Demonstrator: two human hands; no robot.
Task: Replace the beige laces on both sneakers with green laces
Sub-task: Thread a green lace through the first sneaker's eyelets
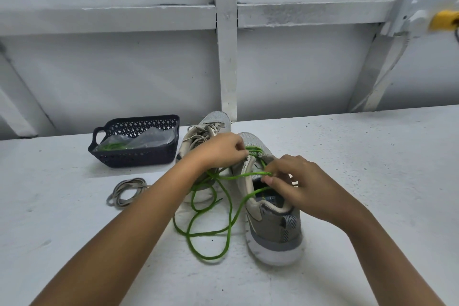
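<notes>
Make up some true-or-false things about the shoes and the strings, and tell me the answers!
1. A green lace is threaded into the near sneaker. True.
2. The far sneaker has green laces in it. False: beige laces are in it.
3. A loose beige lace lies on the table. True.
4. The basket is empty. False: a plastic bag with something green inside lies in it.
5. The right hand lies flat on the table. False: it pinches the green lace above the near sneaker.
</notes>
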